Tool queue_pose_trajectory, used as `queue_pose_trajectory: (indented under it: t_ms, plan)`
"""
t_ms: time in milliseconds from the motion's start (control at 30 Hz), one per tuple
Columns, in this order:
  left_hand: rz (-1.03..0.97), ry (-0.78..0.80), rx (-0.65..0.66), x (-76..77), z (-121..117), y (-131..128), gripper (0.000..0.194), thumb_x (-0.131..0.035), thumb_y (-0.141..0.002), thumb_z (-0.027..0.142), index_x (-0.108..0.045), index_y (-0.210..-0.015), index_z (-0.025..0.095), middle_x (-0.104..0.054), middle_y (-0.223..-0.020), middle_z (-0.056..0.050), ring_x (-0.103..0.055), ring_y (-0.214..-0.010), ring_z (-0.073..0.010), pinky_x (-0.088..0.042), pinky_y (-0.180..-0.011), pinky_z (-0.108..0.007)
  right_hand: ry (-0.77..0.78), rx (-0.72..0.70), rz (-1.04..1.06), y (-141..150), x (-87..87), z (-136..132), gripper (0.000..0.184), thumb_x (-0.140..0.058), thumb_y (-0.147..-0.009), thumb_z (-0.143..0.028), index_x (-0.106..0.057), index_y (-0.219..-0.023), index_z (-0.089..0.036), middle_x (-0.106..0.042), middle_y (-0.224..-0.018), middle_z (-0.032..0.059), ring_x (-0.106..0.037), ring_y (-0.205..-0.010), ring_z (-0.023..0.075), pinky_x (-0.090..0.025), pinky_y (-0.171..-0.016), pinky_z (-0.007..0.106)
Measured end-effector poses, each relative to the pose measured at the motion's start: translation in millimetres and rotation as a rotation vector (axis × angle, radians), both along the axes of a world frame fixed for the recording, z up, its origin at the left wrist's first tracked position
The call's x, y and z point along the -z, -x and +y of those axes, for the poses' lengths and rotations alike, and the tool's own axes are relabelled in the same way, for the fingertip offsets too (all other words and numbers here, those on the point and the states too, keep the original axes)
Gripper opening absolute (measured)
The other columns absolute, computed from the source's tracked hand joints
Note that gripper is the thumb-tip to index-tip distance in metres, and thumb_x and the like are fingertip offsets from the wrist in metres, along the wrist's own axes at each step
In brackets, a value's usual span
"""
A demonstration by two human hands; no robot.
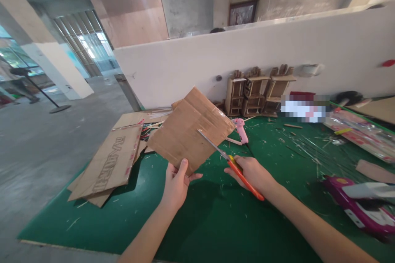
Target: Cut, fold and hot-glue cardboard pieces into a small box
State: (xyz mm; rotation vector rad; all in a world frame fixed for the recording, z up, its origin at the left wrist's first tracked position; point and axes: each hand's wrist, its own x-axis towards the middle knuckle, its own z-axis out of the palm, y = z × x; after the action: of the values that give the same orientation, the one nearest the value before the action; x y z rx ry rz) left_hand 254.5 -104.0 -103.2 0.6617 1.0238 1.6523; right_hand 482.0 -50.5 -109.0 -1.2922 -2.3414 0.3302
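Left hand (179, 181) grips a cardboard piece (188, 131) by its near edge above the green surface (210, 222); the right hand (251, 172), closed around scissors (236, 168), holds their blades against the cardboard's right part.

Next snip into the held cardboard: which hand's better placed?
Right, most likely. The right hand holds the scissors, blades angled across the sheet; the left hand is occupied, gripping the cardboard near its lower corner.
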Motion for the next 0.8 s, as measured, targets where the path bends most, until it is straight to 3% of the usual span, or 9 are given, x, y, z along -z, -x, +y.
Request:
queue_pose_trajectory:
  t_ms: [233,433,667,800]
  plan:
    - [-0.027,-0.030,0.022,2.3,1.8,-0.5,0.045,-0.075,-0.076,0.037,-0.049,-0.112,0.029,-0.059,-0.126,-0.002,-0.065,-0.099,-0.0213,-0.062,-0.064,-0.037,-0.024,0.028,-0.010,0.3,4.5,1.7,0.040,-0.045,-0.091,-0.055,-0.049,-0.070,-0.022,-0.064,-0.066,0.0070,-0.063,-0.056,0.0197,-0.042,-0.055,0.028]
    - [-0.042,-0.054,0.052,2.5,0.6,0.3,0.042,-0.072,-0.079,0.035,-0.050,-0.115,0.031,-0.057,-0.131,-0.001,-0.063,-0.106,-0.0215,-0.062,-0.072,-0.041,0.088,0.047,0.056,0.5,2.8,1.0,0.038,-0.047,-0.090,-0.051,-0.042,-0.064,-0.023,-0.058,-0.059,0.0023,-0.054,-0.048,0.0149,-0.037,-0.050,0.027]
    - [-0.023,-0.017,0.024,6.6,1.9,1.9,0.039,-0.075,-0.076,0.038,-0.051,-0.104,0.026,-0.060,-0.126,-0.002,-0.066,-0.099,-0.0215,-0.061,-0.065,-0.036,0.139,-0.053,0.093,-4.4,-4.1,3.8,0.035,-0.056,-0.083,-0.050,-0.042,-0.066,-0.022,-0.049,-0.056,-0.0020,-0.040,-0.047,0.0108,-0.032,-0.047,0.025]
    - [-0.021,-0.025,0.030,7.4,2.2,1.8,0.037,-0.074,-0.077,0.037,-0.050,-0.102,0.026,-0.060,-0.125,-0.001,-0.066,-0.097,-0.0212,-0.061,-0.064,-0.036,0.178,-0.114,0.091,-8.4,-7.9,3.1,0.035,-0.055,-0.083,-0.054,-0.047,-0.072,-0.022,-0.054,-0.060,0.0003,-0.045,-0.049,0.0127,-0.032,-0.048,0.026]
